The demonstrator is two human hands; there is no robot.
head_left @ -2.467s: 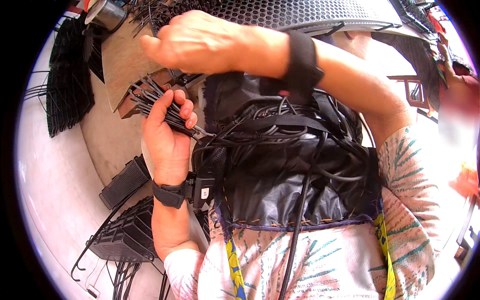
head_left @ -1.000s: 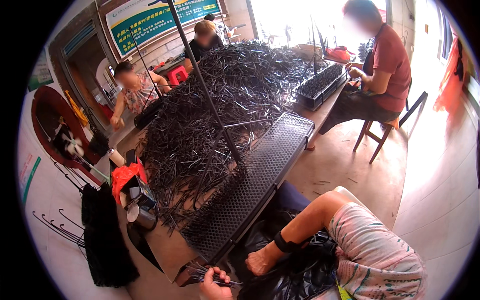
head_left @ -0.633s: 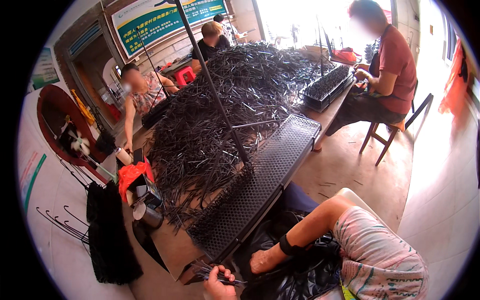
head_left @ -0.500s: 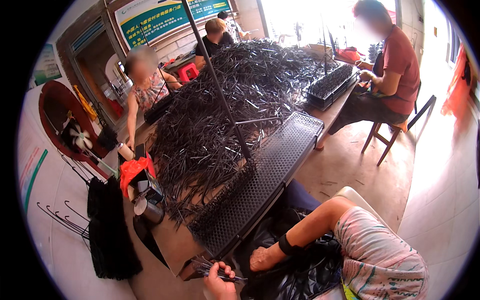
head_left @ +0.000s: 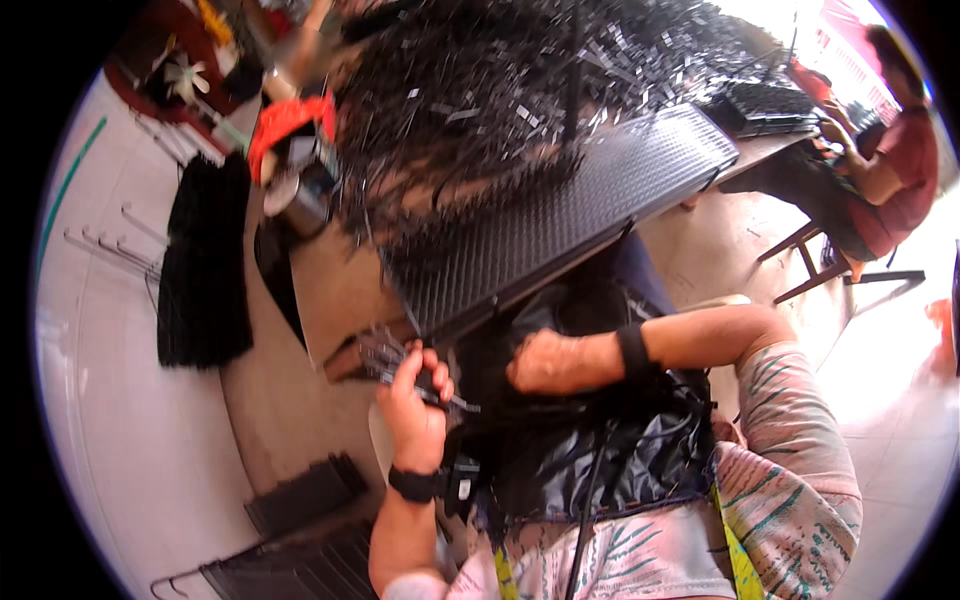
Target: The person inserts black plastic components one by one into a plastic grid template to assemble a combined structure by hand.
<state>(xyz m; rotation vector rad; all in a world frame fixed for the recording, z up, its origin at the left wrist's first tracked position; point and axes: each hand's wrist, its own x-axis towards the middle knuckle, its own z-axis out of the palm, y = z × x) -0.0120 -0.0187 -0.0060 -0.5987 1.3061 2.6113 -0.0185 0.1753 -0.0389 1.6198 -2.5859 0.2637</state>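
My left hand [head_left: 418, 395] is closed around a small bundle of thin black strips [head_left: 380, 352], just off the near corner of the table. Over my lap lies shiny black plastic [head_left: 560, 465]. Against the dark material above it rests my right hand [head_left: 560, 362], its fingers curled in; anything inside them is hidden. Beyond both hands a long black tray with a grid of small holes [head_left: 610, 190] runs along the table edge. Short dark bristles [head_left: 490, 210] stand along its far side. Behind it spreads a large heap of loose black strips [head_left: 450, 105].
A metal cup [head_left: 295, 205] and a red plastic bag [head_left: 292, 125] stand on the table's left side. Black bristly pieces [head_left: 205, 270] hang at the left, with hooked wires beside them. Dark panels [head_left: 305, 495] lie at lower left. A person in red [head_left: 905, 175] sits at the right.
The view has tipped downward, so the table and both hands sit higher in the picture and more of my lap shows. The strips remain in my left hand; my right stays curled.
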